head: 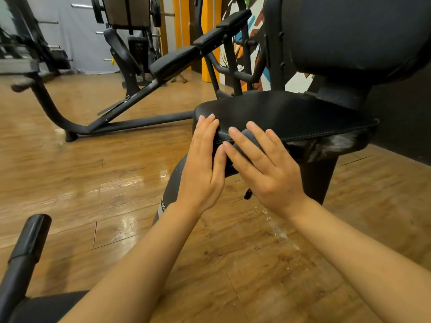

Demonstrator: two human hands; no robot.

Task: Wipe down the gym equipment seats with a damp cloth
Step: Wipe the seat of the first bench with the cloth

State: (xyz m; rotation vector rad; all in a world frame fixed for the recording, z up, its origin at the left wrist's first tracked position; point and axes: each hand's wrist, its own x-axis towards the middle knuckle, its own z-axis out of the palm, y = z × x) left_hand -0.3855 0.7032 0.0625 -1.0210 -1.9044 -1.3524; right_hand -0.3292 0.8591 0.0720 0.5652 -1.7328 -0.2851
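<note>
- The right hand (265, 169) presses a grey cloth (248, 142) against the front edge of the black seat (291, 115); its grip is flat, fingers straight over the cloth, not curled round it.
- The left hand (203, 164) lies just left of the cloth, fingers straight, touching the seat's front corner and holding nothing.
- The cloth is mostly hidden under the right hand, bunched at the stitched seam of the seat.
- The seat's top shows a faint sheen, but I cannot tell how much has been wiped.
- Water drops lie on the wooden floor (279, 231) below the seat.
- Judged from this, wiping is mid-way on this seat; the backrest (354, 33) above it and the bench (177, 60) beyond the seat appear left to do.
</note>
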